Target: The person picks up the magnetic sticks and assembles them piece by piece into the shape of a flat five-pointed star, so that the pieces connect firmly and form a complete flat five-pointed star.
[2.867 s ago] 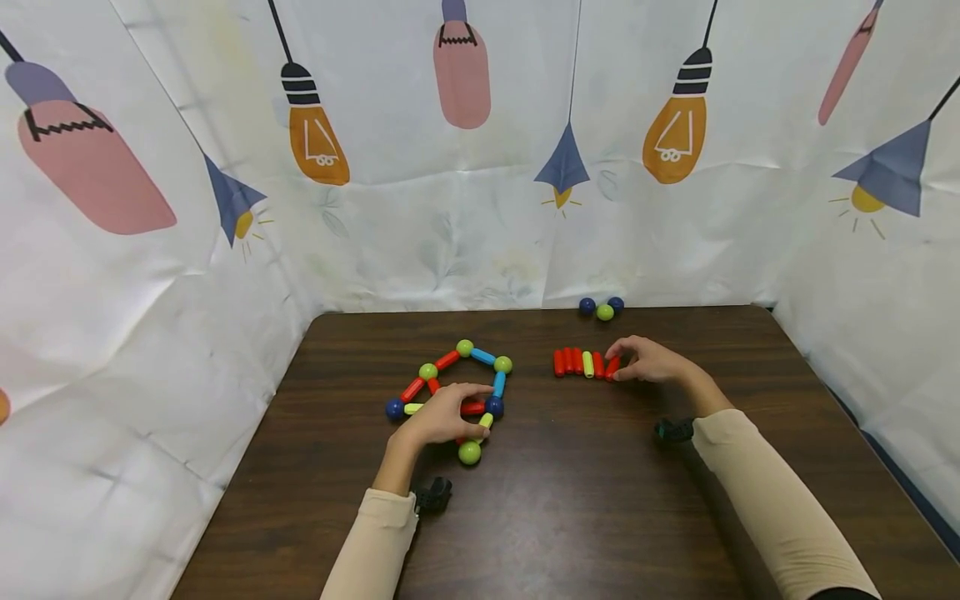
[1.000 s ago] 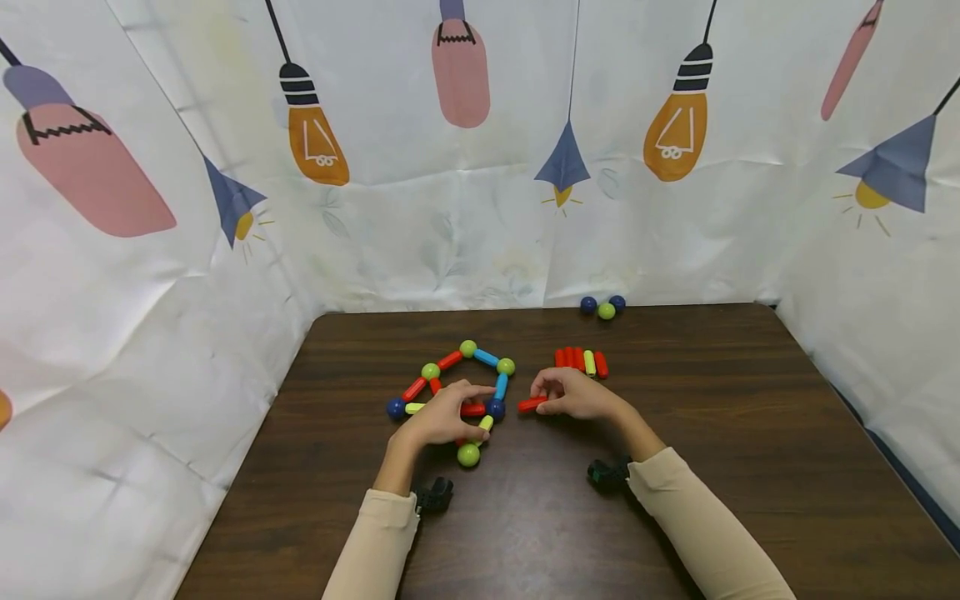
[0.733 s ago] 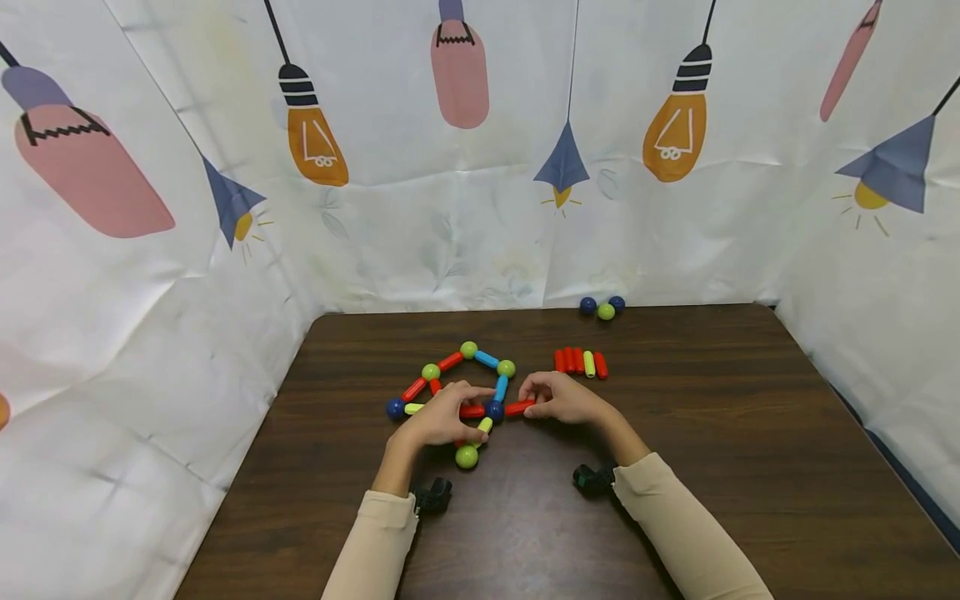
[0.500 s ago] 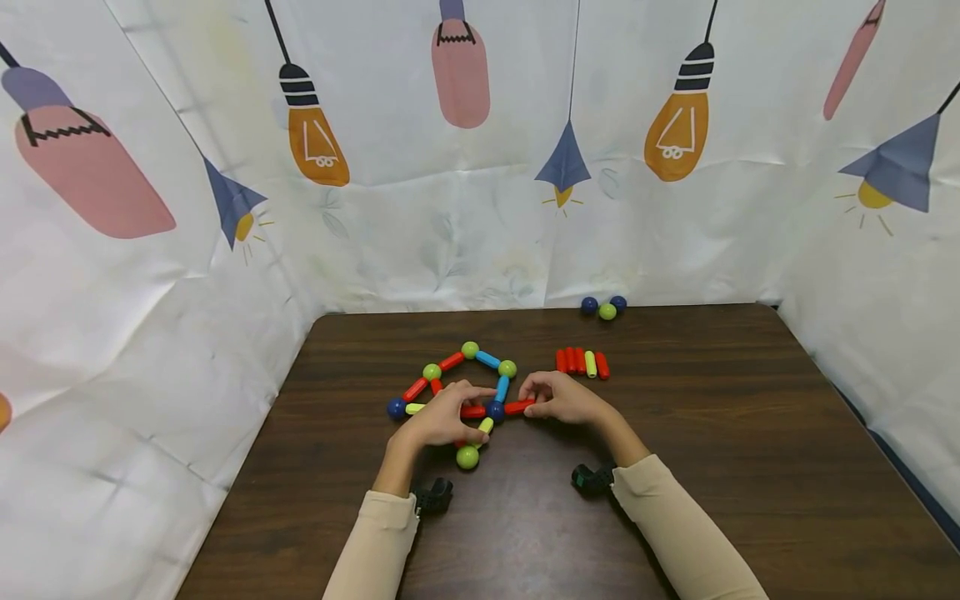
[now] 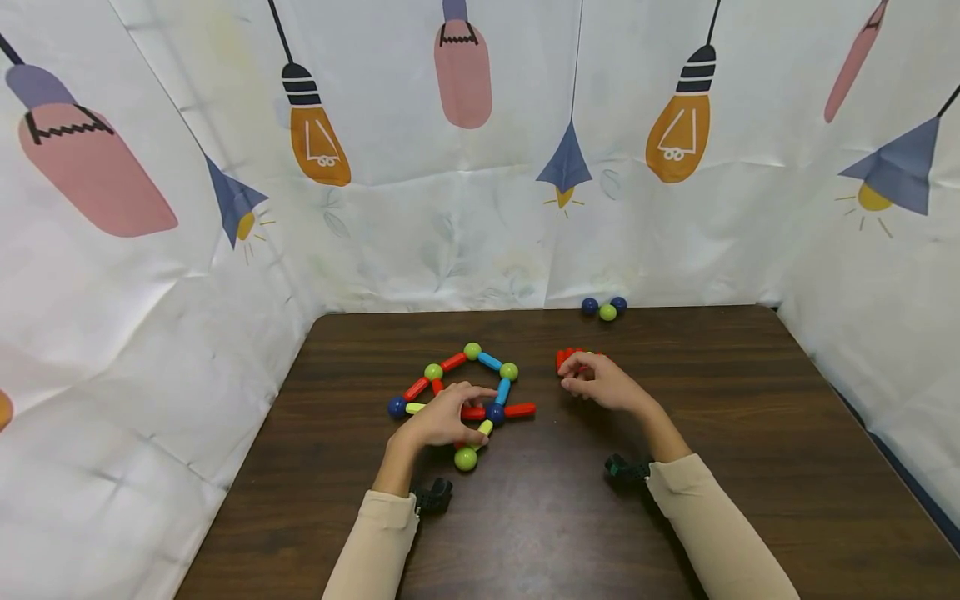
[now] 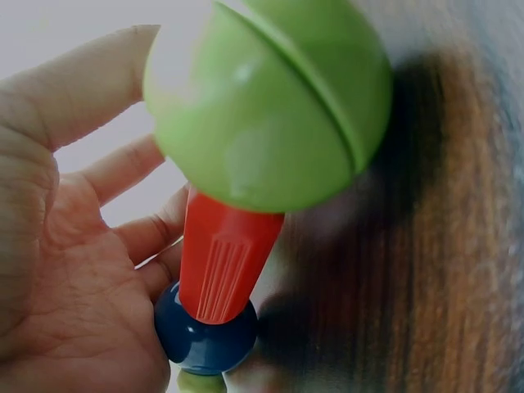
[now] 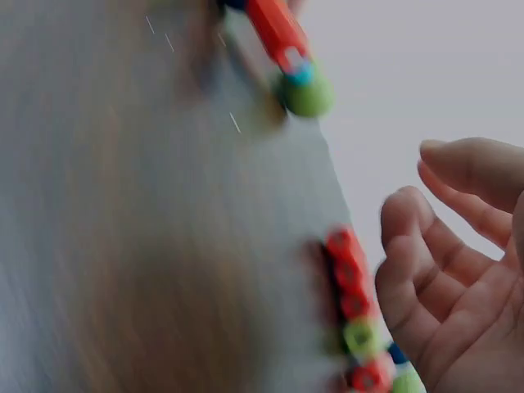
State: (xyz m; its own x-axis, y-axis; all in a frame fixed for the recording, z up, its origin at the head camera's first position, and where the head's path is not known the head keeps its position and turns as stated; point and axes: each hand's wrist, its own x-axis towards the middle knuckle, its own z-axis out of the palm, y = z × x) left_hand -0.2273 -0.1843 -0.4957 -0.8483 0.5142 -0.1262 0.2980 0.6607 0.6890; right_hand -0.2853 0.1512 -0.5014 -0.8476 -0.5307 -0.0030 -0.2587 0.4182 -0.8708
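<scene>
On the brown wooden table [image 5: 600, 525] lies a shape of coloured plastic sticks and balls [image 5: 473, 413]. The left hand [image 5: 444, 417] spans it, thumb and finger wide. The right hand [image 5: 611, 387] has let go and moved near the row of short red and yellow plastic sticks [image 5: 561, 359], fingers loosely bent, holding nothing. The red plastic stick [image 5: 522, 410] it held stays against the round dark blue plastic ball [image 5: 495, 415], so the shape seems one stick bigger.
</scene>
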